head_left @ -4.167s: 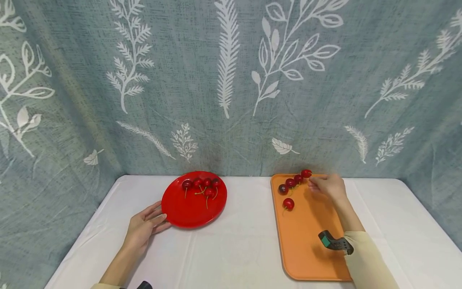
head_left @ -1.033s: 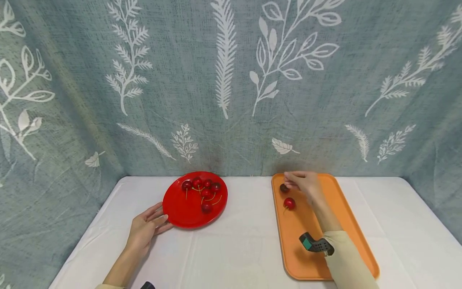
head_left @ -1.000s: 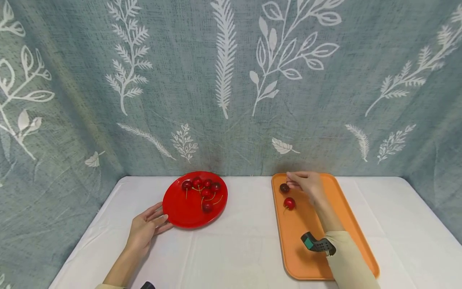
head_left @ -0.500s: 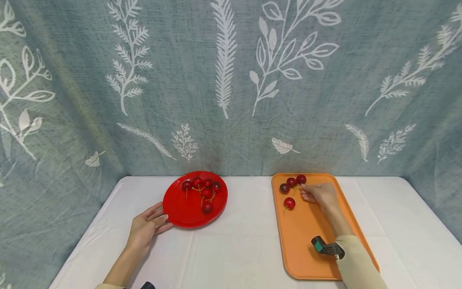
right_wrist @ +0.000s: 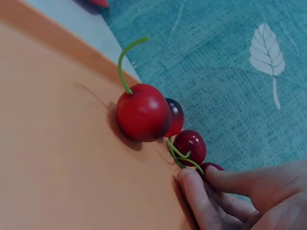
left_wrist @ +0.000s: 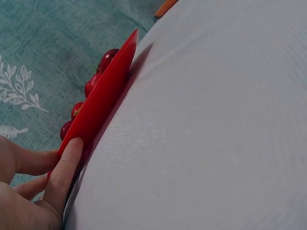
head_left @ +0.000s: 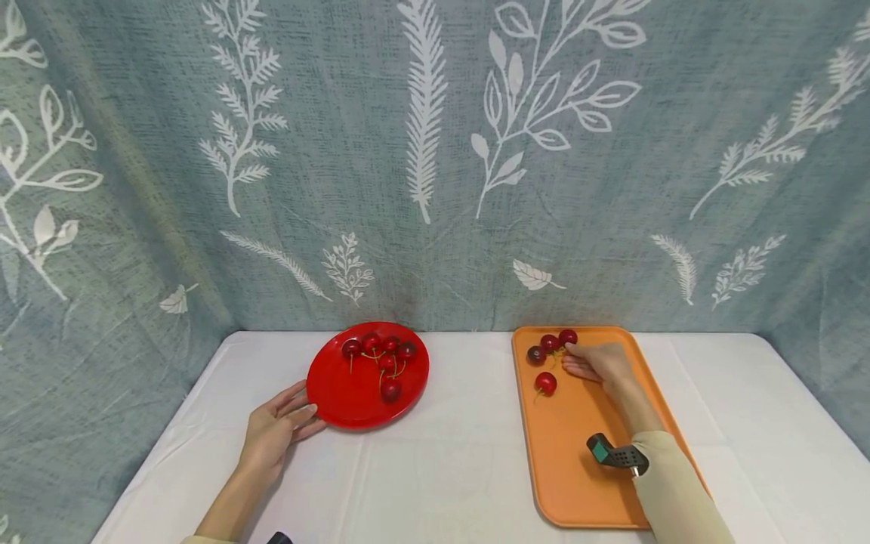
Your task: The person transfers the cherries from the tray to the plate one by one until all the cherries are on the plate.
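Observation:
On the left, my left hand [head_left: 265, 434] holds the near-left rim of a round red plate [head_left: 340, 393], its thumb and fingers about the edge. Red cherries [head_left: 390, 391] with green stems, several of them, lie on the plate, mostly toward the back. Over an orange tray [head_left: 564, 468] at the right, my right hand [head_left: 605, 366] has thumb and forefinger pinched at the rightmost cherry [head_left: 567, 338] of a back row of three. That cherry is mostly hidden by the fingers in the right wrist view. A single brighter cherry [right_wrist: 144, 112] sits in front of the row.
A white cloth [head_left: 442, 461] covers the table, with the plate and tray well apart on it. Behind rises a blue-green curtain [head_left: 448, 257] with white leaf prints, close to the back edges of both.
One cherry went from tray to plate over the last seconds; the frontmost one there rolled slightly. My right hand moved from above the back-row cherries to its right end. The left hand stays put.

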`<action>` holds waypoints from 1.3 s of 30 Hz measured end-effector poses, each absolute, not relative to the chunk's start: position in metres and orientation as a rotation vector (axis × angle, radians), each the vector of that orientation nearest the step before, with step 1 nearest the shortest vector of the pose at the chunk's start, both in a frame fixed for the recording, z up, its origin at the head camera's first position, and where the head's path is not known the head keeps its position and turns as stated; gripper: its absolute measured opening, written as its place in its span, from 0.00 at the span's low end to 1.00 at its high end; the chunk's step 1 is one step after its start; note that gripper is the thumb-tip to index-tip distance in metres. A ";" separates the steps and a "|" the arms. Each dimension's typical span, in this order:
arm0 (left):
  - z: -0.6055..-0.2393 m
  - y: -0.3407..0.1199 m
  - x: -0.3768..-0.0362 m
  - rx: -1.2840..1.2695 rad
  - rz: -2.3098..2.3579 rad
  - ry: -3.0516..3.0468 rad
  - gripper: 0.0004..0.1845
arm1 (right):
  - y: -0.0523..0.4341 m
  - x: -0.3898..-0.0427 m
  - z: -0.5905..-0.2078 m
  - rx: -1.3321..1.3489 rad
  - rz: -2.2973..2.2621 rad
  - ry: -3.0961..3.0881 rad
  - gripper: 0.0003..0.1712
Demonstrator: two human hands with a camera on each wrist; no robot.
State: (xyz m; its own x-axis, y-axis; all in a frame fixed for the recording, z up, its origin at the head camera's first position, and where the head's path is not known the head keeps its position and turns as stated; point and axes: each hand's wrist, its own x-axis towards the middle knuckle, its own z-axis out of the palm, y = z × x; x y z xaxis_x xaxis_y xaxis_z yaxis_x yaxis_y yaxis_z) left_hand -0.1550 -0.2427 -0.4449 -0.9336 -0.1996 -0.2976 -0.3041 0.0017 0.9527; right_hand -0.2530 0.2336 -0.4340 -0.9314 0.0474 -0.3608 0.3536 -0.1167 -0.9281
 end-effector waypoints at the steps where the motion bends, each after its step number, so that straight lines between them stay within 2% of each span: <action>1: -0.445 -0.242 -0.155 -0.545 2.099 2.168 0.33 | 0.234 -0.253 -0.434 0.446 -2.162 1.925 0.11; 18: -0.448 -0.243 -0.154 -0.527 2.102 2.183 0.33 | 0.236 -0.252 -0.426 0.465 -2.164 1.990 0.09; 21: -0.448 -0.243 -0.154 -0.533 2.100 2.183 0.33 | 0.238 -0.252 -0.420 0.448 -2.156 2.038 0.10; 30: -0.448 -0.245 -0.155 -0.532 2.111 2.174 0.33 | 0.224 -0.245 -0.398 0.217 -2.000 2.245 0.24; 39: -0.447 -0.245 -0.154 -0.539 2.095 2.181 0.33 | 0.188 -0.243 -0.390 0.129 -1.967 2.203 0.21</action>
State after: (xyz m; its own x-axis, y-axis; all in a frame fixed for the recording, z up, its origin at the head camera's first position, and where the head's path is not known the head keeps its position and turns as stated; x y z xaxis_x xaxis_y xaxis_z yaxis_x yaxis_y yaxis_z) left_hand -0.1544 -0.2452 -0.4466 -0.9360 -0.2017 -0.2885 -0.2963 0.0091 0.9550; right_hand -0.2430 0.1876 -0.3895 -0.9791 -0.0581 -0.1948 0.1870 0.1180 -0.9752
